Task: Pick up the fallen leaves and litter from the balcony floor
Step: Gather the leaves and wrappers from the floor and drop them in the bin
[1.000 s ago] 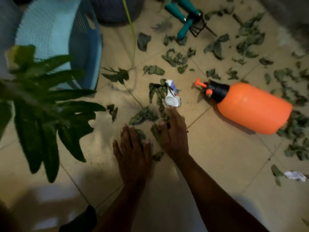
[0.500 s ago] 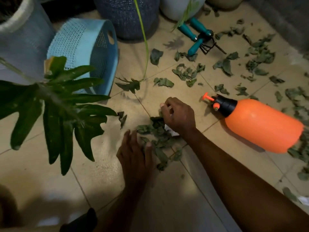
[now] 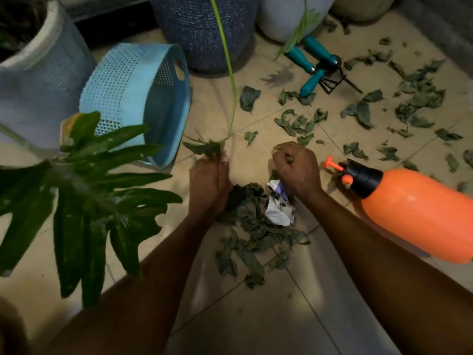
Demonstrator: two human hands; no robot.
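A heap of dark fallen leaves (image 3: 252,226) lies on the tiled floor between my forearms, with a crumpled white and purple wrapper (image 3: 277,207) on its right side. My left hand (image 3: 208,181) stands edge-on against the heap's left side, its fingers straight and touching leaves. To the right of it my right hand (image 3: 297,166) is curled over the far edge of the heap, just above the wrapper; whether it holds leaves is hidden. More leaves (image 3: 298,123) lie scattered beyond and to the right (image 3: 419,98).
A light blue mesh basket (image 3: 143,98) lies on its side at the left. An orange spray bottle (image 3: 419,213) lies at the right. Teal-handled garden tools (image 3: 317,66) and several pots (image 3: 204,29) stand at the back. A potted plant's big leaves (image 3: 84,196) overhang the left.
Both hands have raked leaves into one heap and moved away from me. The left hand turned from flat to edge-on; the wrapper now shows beside the right hand.
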